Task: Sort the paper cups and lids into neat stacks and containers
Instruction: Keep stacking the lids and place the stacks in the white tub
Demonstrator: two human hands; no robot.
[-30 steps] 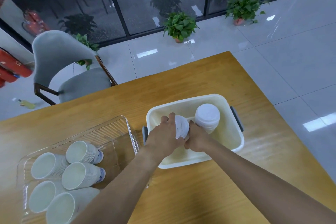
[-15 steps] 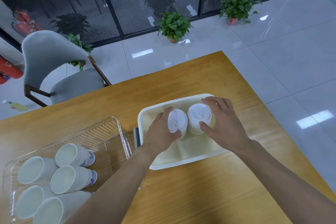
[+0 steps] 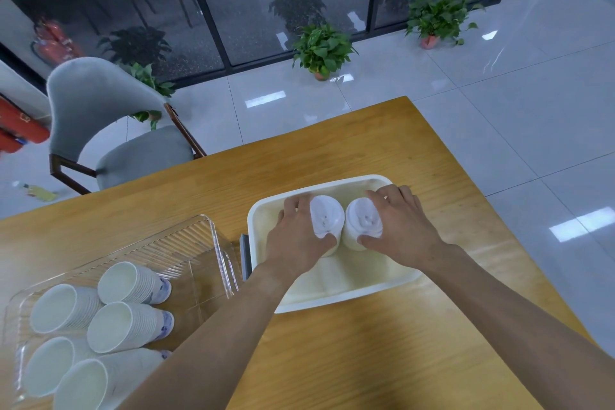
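Lid stacks, two of them, stand side by side in the cream tub on the wooden table. Nested paper cups lie in the clear bin just left of the tub. Since half a second ago, both stacks sit closer together. My left hand grips the left lid stack; my right hand grips the right lid stack, both forearms extended forward.
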